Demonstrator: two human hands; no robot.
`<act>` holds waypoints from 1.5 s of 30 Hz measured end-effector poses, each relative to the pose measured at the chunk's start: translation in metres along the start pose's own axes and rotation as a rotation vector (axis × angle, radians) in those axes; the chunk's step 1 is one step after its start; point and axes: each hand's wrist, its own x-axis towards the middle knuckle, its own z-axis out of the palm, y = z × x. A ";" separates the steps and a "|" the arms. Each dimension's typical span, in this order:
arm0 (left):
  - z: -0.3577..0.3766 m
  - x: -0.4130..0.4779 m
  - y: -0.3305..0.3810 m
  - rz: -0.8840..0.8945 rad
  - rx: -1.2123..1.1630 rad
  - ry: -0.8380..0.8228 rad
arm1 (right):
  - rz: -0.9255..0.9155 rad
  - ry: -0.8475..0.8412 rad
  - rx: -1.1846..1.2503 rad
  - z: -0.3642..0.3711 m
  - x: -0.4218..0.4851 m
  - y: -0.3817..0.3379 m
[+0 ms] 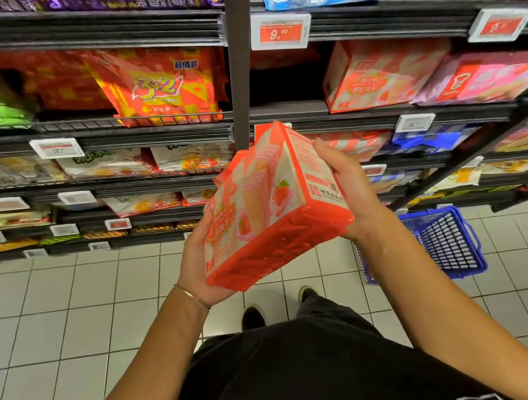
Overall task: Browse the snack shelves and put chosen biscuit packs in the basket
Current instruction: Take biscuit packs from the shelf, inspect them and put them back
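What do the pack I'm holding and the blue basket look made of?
The pack is probably thin glossy plastic film: it wrinkles and shines along the bottom edge. The basket is likely rigid moulded plastic, given its uniform blue lattice walls.

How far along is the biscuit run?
Done: a strawberry wafer pack is off the shelf. In hand: left hand and right hand both grip it. Left: it is not yet in the blue basket on the floor; no pack shows in its visible part.
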 end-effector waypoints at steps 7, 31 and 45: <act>0.001 -0.003 0.014 0.012 0.033 0.055 | -0.019 0.013 -0.180 -0.008 0.002 -0.001; 0.082 0.011 0.042 0.172 0.790 0.163 | 0.271 0.100 0.173 -0.085 -0.005 0.037; 0.097 0.066 0.053 0.168 0.915 0.358 | 0.196 0.243 0.087 -0.118 0.016 -0.008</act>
